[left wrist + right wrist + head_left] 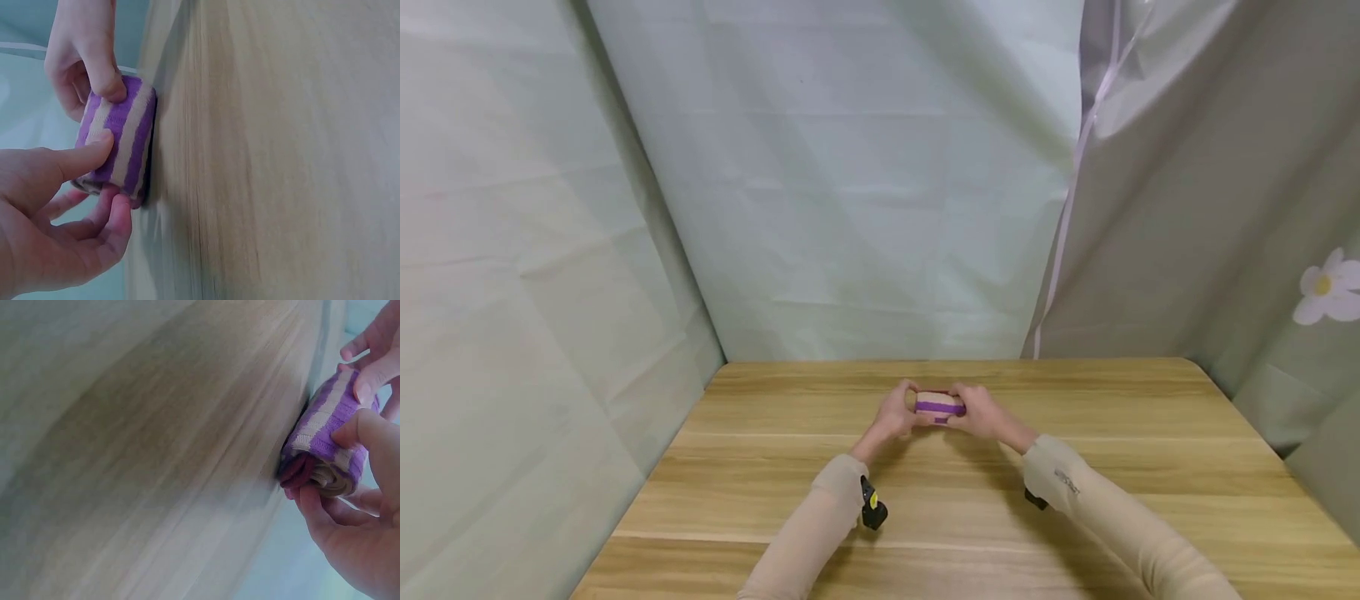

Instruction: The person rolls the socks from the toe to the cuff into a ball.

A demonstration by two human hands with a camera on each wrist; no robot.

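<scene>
While resting on the wooden bench (1075, 467), the rolled purple-striped sock (938, 406) is pinched at either end by the left hand (895, 414) and right hand (983, 412), each grip grasping it.

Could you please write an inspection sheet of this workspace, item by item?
Surface: wooden table, light grain.
Job's things: striped purple and beige cloth bundle, folded or rolled, resting on the table.
Clutter: nothing seen.
Grippers: left hand pinches one end of the bundle; right hand pinches the other end.
Cables: nothing seen; a small black device sits at the left wrist.
Surroundings: pale fabric backdrop; curtain with a white flower at right.
</scene>
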